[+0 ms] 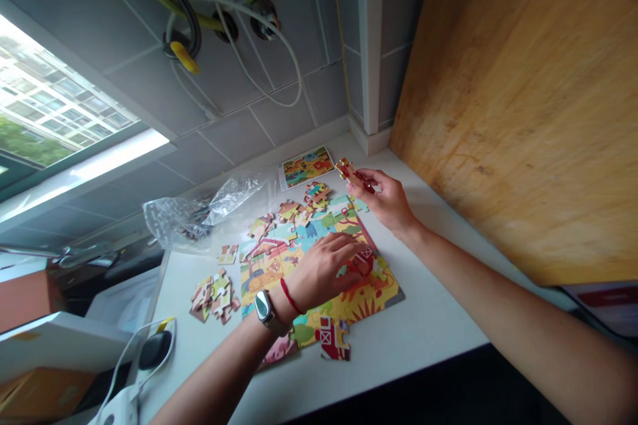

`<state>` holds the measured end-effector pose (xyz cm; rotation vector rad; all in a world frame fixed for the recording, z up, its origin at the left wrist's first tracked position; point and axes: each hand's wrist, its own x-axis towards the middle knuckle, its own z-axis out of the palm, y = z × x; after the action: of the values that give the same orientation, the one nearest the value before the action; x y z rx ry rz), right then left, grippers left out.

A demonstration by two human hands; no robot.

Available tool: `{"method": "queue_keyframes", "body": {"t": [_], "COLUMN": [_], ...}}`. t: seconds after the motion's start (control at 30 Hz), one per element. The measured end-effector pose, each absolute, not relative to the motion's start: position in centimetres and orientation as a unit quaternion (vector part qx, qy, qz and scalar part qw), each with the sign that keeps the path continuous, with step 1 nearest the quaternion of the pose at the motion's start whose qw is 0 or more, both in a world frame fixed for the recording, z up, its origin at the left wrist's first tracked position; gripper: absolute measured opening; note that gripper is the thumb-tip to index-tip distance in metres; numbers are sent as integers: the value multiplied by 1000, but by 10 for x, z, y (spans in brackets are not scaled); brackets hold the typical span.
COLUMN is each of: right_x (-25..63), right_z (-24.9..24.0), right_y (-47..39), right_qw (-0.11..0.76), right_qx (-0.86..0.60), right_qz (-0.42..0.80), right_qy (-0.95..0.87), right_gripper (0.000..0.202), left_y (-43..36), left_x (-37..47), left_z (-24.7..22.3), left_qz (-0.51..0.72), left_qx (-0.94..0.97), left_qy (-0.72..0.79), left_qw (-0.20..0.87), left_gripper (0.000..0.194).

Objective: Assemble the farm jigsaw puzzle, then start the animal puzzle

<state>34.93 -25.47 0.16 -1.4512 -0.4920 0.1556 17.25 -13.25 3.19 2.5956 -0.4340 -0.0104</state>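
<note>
My left hand, with a watch and a red cord at the wrist, reaches over the right part of a colourful jigsaw puzzle. Its thumb and fingers are apart, close to a red barn picture; whether the fingertips touch it I cannot tell. Above the puzzle's far right corner, my right hand is closed around several puzzle pieces. A loose red barn piece lies at the puzzle's near edge. More loose pieces sit in piles at the left and along the far side.
A picture card lies at the back of the white table. Crumpled clear plastic bags rest at the back left. A wooden panel stands on the right. A power strip with a black plug is at the left edge.
</note>
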Motion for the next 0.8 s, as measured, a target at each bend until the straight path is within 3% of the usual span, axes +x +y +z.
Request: {"method": "queue_keyframes", "body": {"t": [0.2, 0.33, 0.47, 0.67, 0.8], "right_x": [350, 350, 349, 349, 349], "right_z": [2, 2, 3, 3, 2], "right_y": [-255, -254, -255, -255, -255], "right_qw": [720, 723, 722, 716, 714], "right_qx": [-654, -653, -652, -656, -659], "right_qz": [77, 76, 77, 87, 83], "right_qy": [-217, -212, -217, -222, -224], "right_gripper": [57, 56, 55, 58, 59], "left_y": [-139, -134, -112, -83, -70], "left_x": [166, 152, 131, 109, 104], "left_z": [33, 35, 35, 33, 35], "left_qz": [5, -8, -31, -45, -46], "left_qx": [960, 972, 980, 982, 986], "left_qy": [-151, -164, -160, -142, -100], "left_qw": [236, 168, 110, 112, 125], "left_gripper": [27, 28, 45, 59, 95]}}
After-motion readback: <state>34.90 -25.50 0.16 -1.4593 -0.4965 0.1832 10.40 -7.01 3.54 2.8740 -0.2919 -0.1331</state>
